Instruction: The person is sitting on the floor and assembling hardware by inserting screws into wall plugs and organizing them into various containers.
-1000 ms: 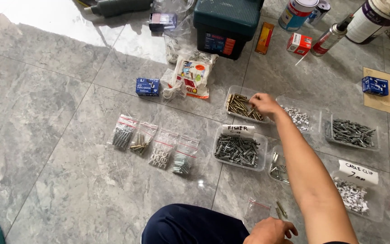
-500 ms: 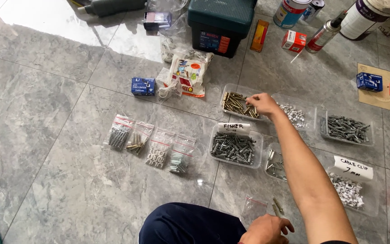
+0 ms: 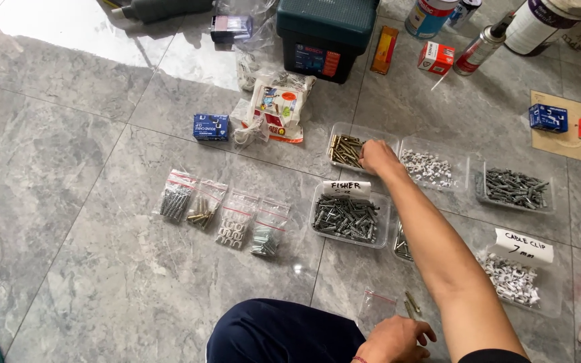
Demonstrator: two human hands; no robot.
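**Brass screws in a clear tray, a small bag at the knee**

The clear plastic tray (image 3: pixel 344 149) sits on the grey tiles at about one o'clock from the view's centre, open-topped, shallow and rectangular. Brass-coloured screws (image 3: pixel 345 150) lie heaped in its left half, pointing every way. Down at five o'clock, a small clear zip bag (image 3: pixel 376 307) with a red strip lies flat on the tile, with a few brass screws (image 3: pixel 411 304) just to its right.

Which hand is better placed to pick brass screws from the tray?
Right. The right hand is at the tray of brass screws; the left hand is far back by the knee, at a small clear bag.
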